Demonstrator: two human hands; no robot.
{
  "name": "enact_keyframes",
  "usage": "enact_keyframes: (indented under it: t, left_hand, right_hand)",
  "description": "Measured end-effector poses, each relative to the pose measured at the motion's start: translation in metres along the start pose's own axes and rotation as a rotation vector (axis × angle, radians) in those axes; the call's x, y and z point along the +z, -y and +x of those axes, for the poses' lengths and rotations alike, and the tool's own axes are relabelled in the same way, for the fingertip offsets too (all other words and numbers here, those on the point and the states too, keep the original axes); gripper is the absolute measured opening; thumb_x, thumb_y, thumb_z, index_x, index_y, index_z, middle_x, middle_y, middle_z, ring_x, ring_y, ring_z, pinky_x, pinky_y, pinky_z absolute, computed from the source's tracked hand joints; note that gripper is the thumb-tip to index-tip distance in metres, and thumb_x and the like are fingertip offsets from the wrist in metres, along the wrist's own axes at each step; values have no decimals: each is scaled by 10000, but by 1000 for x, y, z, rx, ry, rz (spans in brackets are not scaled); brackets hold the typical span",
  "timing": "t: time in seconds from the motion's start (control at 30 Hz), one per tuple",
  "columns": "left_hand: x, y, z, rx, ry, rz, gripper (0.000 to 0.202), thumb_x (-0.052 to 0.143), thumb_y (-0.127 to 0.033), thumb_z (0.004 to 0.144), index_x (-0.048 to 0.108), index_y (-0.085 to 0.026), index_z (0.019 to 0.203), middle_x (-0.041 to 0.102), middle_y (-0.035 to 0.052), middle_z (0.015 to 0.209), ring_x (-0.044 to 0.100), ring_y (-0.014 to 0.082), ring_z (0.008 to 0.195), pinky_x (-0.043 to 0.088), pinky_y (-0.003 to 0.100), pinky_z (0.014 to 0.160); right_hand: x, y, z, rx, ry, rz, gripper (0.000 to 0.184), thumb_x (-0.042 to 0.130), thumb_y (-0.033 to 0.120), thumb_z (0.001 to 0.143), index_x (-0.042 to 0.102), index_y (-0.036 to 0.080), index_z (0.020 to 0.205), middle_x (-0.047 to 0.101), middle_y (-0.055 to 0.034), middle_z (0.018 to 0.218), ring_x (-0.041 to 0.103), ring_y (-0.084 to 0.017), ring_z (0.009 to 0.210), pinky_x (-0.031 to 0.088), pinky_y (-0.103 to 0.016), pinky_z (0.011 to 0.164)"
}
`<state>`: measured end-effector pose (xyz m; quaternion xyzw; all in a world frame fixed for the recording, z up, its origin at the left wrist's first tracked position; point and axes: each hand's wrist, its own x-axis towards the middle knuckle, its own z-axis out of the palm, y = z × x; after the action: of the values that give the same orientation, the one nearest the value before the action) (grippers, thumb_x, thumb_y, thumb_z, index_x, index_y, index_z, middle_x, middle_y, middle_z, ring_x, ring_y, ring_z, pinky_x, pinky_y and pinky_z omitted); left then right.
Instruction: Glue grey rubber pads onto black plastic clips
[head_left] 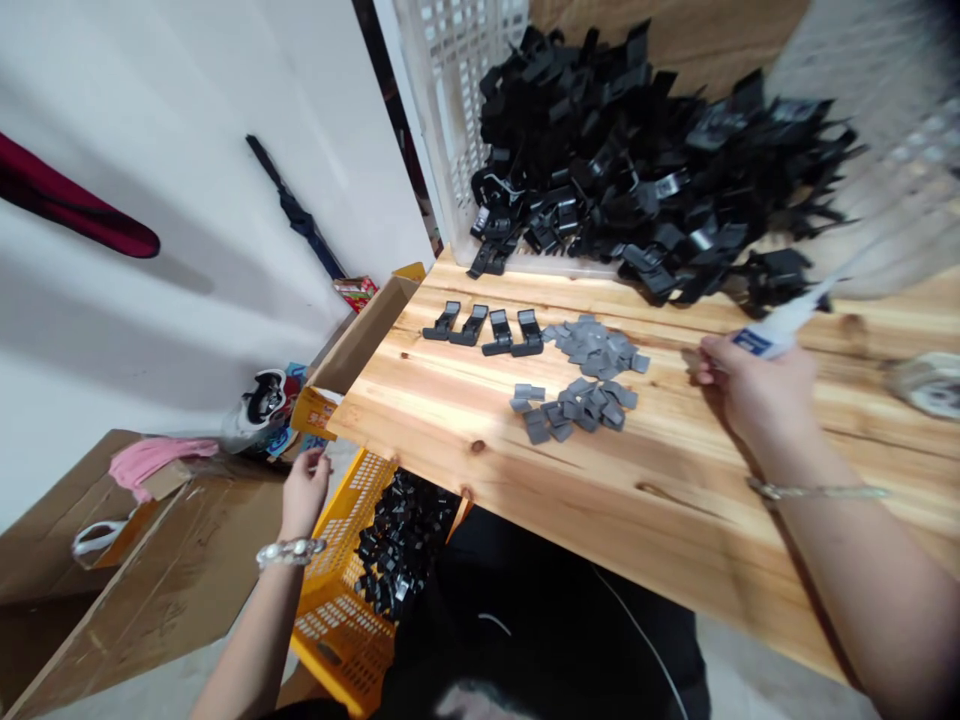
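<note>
My right hand (765,385) is wrapped around a white glue bottle (769,335) with a blue label and a long thin nozzle pointing up and right. Off the table's left edge, beside the yellow basket, my left hand (306,490) has its fingers curled together; whether anything is between them is hidden. Several black plastic clips (499,332) lie in a row on the wooden table. Right of them is a heap of small grey pads (596,345), with a second group of grey pads (581,405) nearer to me.
A white perforated crate (469,120) at the back holds a big pile of black clips (622,150). Below the table edge, a yellow basket (337,520) contains more black parts. A tape roll (934,385) lies at right; cardboard boxes (195,550) stand at left.
</note>
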<state>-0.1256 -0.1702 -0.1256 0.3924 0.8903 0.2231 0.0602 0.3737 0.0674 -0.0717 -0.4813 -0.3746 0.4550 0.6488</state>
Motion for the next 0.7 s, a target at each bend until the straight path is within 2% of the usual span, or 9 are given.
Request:
enact_keyframes:
  t: [0.1,0.17,0.23,0.3,0.4,0.47,0.53,0.6,0.7]
  left_hand:
    - [-19,-54,21,174,-161,-21,325,389,-310,894,595,-152,1089,643,153,1138,610,271,1108,484,436,988]
    - [-25,-102,29,329,-194,-39,325,420,-317,917,599,-184,1153,593,124,1252,524,247,1249,409,402,1095]
    - [-24,-151,34,496,-169,-53,310,453,-317,932,603,-227,1189,577,69,1302,504,199,1278,372,337,1133]
    - [-14,-196,42,772,-113,-38,328,420,-278,960,600,-194,1221,587,82,1303,510,209,1271,357,370,1146]
    - [12,-243,58,982,42,50,378,413,-306,979,587,-134,1267,583,126,1327,493,238,1283,350,404,1148]
    - [30,-259,68,1039,126,81,397,429,-321,976,581,-128,1287,590,127,1339,503,236,1276,363,388,1140]
    - [44,-262,73,1070,175,100,386,425,-326,977,595,-150,1275,611,108,1326,526,230,1257,384,382,1124]
    - [49,-258,75,1077,191,116,383,412,-326,978,597,-172,1276,614,97,1334,525,237,1266,385,400,1123]
    - [45,-243,79,1054,182,131,402,395,-322,978,582,-170,1300,599,108,1364,518,246,1282,374,424,1130]
  right_hand:
    - [0,2,-1,27,20,-9,223,703,52,589,502,147,610,506,11,524,471,-73,442,334,-177,380]
    - [0,3,-2,42,28,-18,217,717,69,596,514,142,621,516,5,530,476,-75,451,343,-177,384]
    - [0,4,-2,48,36,-21,208,724,84,607,524,140,633,516,7,530,473,-71,451,351,-178,391]
    - [0,4,-2,46,44,-18,212,725,98,618,519,145,633,508,12,526,473,-70,458,360,-180,402]
    - [0,4,-2,46,45,-11,236,726,118,616,494,162,629,496,22,526,475,-72,478,358,-177,408]
    - [-1,3,-1,55,37,-13,240,725,134,616,488,171,633,494,29,529,472,-71,481,358,-174,406]
    - [-2,2,0,66,35,-25,235,726,156,628,491,176,632,498,29,526,466,-69,475,363,-176,404]
    - [-3,2,1,77,39,-42,243,737,178,637,495,181,633,502,29,521,456,-68,464,369,-181,399]
    - [-4,0,3,92,40,-65,277,767,202,636,491,188,650,510,30,524,454,-71,452,374,-189,390]
